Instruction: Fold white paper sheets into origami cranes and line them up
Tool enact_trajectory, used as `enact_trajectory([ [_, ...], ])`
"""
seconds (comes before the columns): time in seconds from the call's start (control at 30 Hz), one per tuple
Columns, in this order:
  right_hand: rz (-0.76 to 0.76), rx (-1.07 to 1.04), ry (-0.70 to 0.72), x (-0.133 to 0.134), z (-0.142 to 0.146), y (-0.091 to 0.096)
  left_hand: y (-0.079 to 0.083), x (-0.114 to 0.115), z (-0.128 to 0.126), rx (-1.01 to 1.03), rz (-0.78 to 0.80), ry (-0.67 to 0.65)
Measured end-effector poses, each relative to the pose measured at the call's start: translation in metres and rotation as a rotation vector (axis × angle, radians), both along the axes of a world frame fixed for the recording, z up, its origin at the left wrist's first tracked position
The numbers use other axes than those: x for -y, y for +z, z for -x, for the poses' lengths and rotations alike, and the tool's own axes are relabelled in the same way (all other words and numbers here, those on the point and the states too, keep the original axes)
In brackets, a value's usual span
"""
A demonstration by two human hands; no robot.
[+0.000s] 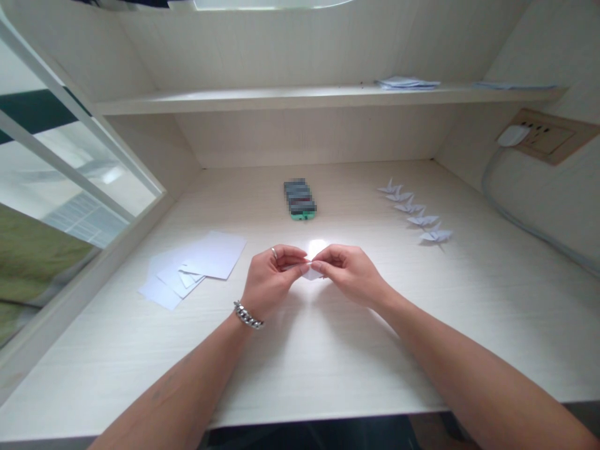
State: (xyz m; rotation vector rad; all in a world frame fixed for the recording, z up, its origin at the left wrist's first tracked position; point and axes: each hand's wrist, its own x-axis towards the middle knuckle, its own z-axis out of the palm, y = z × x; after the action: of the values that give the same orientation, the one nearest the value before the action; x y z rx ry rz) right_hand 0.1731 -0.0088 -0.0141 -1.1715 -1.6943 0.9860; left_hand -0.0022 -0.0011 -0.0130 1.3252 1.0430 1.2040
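Observation:
Over the middle of the pale wooden desk (pixel 328 350), my left hand (pixel 270 275) and my right hand (pixel 345 270) meet, both pinching a small folded piece of white paper (pixel 313 261). The fingers of each hand are closed on the paper's edges. My left hand has a ring on one finger and a chain bracelet at the wrist. Part of the paper is hidden behind my fingers.
Loose white paper sheets (pixel 197 265) lie to the left. Several folded paper cranes (pixel 415 212) sit in a row at the right. A small dark object with a green edge (pixel 300 200) lies further back. The shelf (pixel 328 97) above holds more paper. A wall socket with a plug (pixel 529 134) and cable is at the right.

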Motion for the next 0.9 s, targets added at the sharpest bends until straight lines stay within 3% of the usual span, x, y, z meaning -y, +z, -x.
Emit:
enact_trajectory([
  [0.27, 0.029, -0.004, -0.005, -0.0029, -0.0033, -0.0012, 0.0023, -0.0004, 0.0025, 0.066, 0.059, -0.059],
  [0.47, 0.069, -0.043, 0.050, -0.0028, -0.0009, -0.0014, 0.0005, -0.0008, -0.0003, -0.071, -0.024, 0.016],
  [0.9, 0.154, -0.155, 0.059, -0.0076, -0.0044, -0.0048, 0.0059, 0.0003, -0.0001, -0.096, -0.066, 0.120],
])
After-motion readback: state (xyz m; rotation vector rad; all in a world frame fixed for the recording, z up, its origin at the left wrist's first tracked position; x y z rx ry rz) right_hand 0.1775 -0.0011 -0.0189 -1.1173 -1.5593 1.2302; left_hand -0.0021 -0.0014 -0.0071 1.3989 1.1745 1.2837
